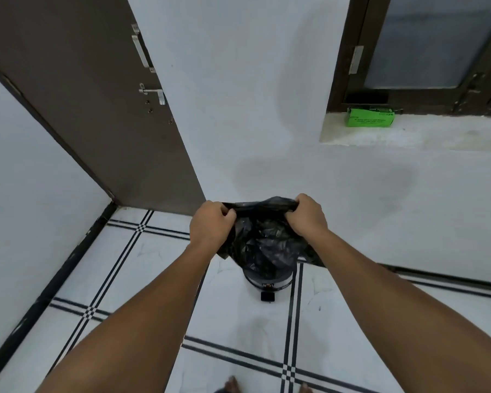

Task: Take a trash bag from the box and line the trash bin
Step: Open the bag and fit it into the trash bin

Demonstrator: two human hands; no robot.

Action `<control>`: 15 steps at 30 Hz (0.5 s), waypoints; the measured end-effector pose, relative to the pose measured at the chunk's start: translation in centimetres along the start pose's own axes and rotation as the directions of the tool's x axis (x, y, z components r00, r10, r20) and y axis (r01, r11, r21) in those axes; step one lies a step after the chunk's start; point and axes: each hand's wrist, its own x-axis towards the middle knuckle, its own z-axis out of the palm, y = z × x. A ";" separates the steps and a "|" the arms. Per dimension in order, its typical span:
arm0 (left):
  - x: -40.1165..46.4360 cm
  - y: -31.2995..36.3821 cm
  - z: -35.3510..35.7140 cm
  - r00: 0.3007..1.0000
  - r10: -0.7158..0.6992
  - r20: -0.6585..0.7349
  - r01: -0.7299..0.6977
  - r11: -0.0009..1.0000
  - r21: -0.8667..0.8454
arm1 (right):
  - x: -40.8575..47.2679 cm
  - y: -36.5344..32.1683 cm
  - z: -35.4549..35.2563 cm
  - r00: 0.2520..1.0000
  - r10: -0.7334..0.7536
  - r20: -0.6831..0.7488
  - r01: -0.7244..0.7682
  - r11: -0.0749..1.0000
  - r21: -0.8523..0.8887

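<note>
Thin black trash bag [262, 236], light and very soft, hangs over the trash bin [267, 280], left hand [211, 222] and right hand [308, 215] each clenched on its mouth edge, the best place to hold.

bag [262, 239] hangs over the bin [267, 280], seemingly inside; box [369, 117] on sill [437, 134] behind.

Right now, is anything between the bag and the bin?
Nothing visible. Both hands, left and right, hold the bag open directly over the bin, and its bottom hangs at the bin's opening.
</note>
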 end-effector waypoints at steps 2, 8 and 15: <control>0.1 -0.8 0.9 1.000 -0.024 0.007 0.024 0.995 -0.094 | 0.4 0.4 1.0 0.997 0.077 -0.010 -0.077 0.997 0.000; 2.9 -5.0 4.4 0.971 0.143 0.191 -0.140 0.990 -0.027 | 3.1 0.1 5.6 0.964 0.262 0.048 -0.266 0.951 0.154; 7.3 -10.0 9.4 0.909 0.100 0.404 -0.102 0.995 -0.015 | 5.6 -1.9 14.1 0.908 0.351 0.229 -0.416 0.698 0.583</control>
